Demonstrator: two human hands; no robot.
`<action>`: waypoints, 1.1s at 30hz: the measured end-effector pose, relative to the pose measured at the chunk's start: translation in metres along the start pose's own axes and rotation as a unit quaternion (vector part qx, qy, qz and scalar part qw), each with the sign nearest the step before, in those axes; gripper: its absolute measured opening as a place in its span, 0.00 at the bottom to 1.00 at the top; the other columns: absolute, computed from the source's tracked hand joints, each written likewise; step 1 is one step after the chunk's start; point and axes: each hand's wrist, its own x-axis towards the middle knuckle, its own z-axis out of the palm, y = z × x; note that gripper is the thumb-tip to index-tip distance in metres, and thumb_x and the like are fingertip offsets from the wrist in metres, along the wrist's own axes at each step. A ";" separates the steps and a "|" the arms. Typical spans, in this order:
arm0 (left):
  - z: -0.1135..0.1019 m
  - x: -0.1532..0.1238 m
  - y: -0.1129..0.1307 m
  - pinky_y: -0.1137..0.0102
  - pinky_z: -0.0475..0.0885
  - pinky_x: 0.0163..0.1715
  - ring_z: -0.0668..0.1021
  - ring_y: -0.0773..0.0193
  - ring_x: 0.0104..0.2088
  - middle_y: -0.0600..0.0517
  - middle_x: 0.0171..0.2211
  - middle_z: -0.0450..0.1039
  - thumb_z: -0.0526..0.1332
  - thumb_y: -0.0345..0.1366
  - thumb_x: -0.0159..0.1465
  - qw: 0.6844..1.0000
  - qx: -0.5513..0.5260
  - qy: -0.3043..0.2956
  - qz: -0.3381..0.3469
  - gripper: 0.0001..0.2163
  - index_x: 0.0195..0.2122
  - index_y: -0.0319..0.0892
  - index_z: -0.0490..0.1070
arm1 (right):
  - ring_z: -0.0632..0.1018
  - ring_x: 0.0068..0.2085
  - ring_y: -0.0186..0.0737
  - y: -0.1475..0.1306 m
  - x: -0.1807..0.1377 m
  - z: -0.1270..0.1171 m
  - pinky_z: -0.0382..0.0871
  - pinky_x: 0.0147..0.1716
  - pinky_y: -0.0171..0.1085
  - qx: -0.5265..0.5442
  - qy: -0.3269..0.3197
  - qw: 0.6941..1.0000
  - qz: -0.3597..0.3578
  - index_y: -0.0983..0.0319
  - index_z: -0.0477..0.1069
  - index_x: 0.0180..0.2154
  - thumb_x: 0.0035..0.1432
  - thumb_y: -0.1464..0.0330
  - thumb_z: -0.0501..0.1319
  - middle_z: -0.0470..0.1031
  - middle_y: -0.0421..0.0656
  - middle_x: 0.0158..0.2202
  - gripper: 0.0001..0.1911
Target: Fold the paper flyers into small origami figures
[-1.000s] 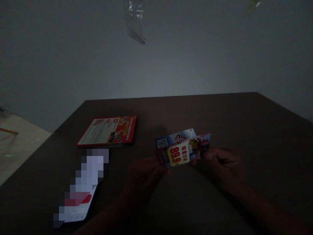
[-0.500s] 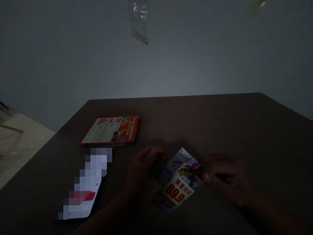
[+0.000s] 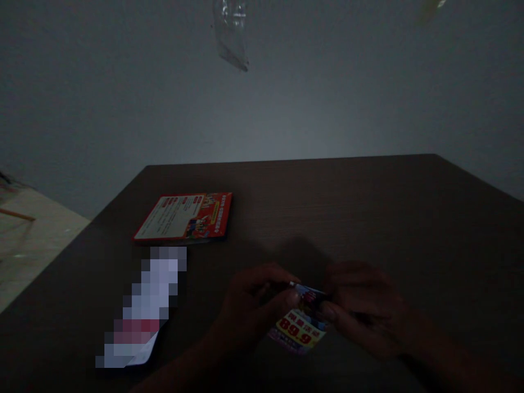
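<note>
A small printed paper leaflet [image 3: 301,330], with a yellow panel and "89.9" in red, is held between both hands just above the dark table. My left hand [image 3: 262,300] pinches its upper left part, thumb on the face towards me. On the other side, my right hand [image 3: 364,305] grips the upper right edge between thumb and curled fingers. The leaflet's top bends away at the fingers, so part of it is hidden. Its lower part hangs free, tilted towards me.
Left of my hands a lit smartphone [image 3: 141,311], its screen blurred out, lies on the brown table [image 3: 347,202]. Behind it is a red and white printed booklet or flat box [image 3: 184,217]. A clear plastic bag [image 3: 232,38] hangs against the grey wall [image 3: 307,103].
My left hand has moved right and taken hold of the leaflet's left side. The leaflet's upper part, spread out before, is now bent back between the hands.
</note>
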 end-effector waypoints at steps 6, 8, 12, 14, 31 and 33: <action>0.000 -0.001 -0.004 0.75 0.70 0.28 0.76 0.67 0.29 0.52 0.28 0.75 0.65 0.29 0.56 0.996 0.053 -0.009 0.065 0.03 0.32 0.42 0.77 | 0.59 0.19 0.31 0.002 0.000 0.001 0.52 0.21 0.35 -0.018 -0.009 1.000 -0.006 0.60 0.59 0.20 0.54 0.78 0.56 0.61 0.37 0.16 0.14; 0.001 -0.001 -0.003 0.75 0.70 0.29 0.77 0.67 0.29 0.52 0.29 0.76 0.64 0.28 0.56 0.995 0.062 -0.006 0.076 0.04 0.31 0.41 0.77 | 0.59 0.19 0.30 0.002 0.000 0.001 0.52 0.20 0.35 -0.026 -0.010 1.000 -0.004 0.61 0.59 0.20 0.54 0.78 0.57 0.61 0.37 0.16 0.14; 0.003 -0.001 0.000 0.76 0.71 0.28 0.77 0.69 0.27 0.52 0.27 0.75 0.64 0.27 0.57 0.994 0.072 0.019 0.077 0.04 0.30 0.41 0.77 | 0.63 0.19 0.30 0.003 -0.004 0.001 0.55 0.20 0.34 -0.038 0.013 0.999 -0.007 0.61 0.62 0.22 0.53 0.78 0.59 0.63 0.37 0.16 0.12; 0.003 -0.002 0.001 0.77 0.71 0.27 0.77 0.69 0.27 0.53 0.27 0.75 0.63 0.27 0.57 0.994 0.070 0.030 0.074 0.04 0.30 0.41 0.77 | 0.68 0.21 0.31 0.003 -0.007 0.002 0.60 0.21 0.33 -0.041 0.049 0.998 0.013 0.61 0.65 0.27 0.52 0.78 0.61 0.68 0.38 0.19 0.08; 0.002 -0.003 0.001 0.79 0.71 0.27 0.77 0.69 0.29 0.54 0.28 0.76 0.62 0.29 0.59 0.986 0.097 0.098 0.092 0.05 0.29 0.43 0.77 | 0.78 0.29 0.35 0.002 -0.005 0.017 0.72 0.28 0.32 0.279 0.172 0.901 0.283 0.57 0.78 0.32 0.48 0.73 0.68 0.79 0.41 0.29 0.07; 0.001 -0.003 -0.001 0.78 0.71 0.28 0.77 0.69 0.30 0.55 0.28 0.76 0.62 0.29 0.59 0.985 0.099 0.102 0.094 0.05 0.30 0.43 0.77 | 0.78 0.30 0.35 0.002 -0.005 0.016 0.73 0.29 0.32 0.287 0.179 0.897 0.283 0.58 0.79 0.31 0.47 0.73 0.68 0.79 0.42 0.29 0.07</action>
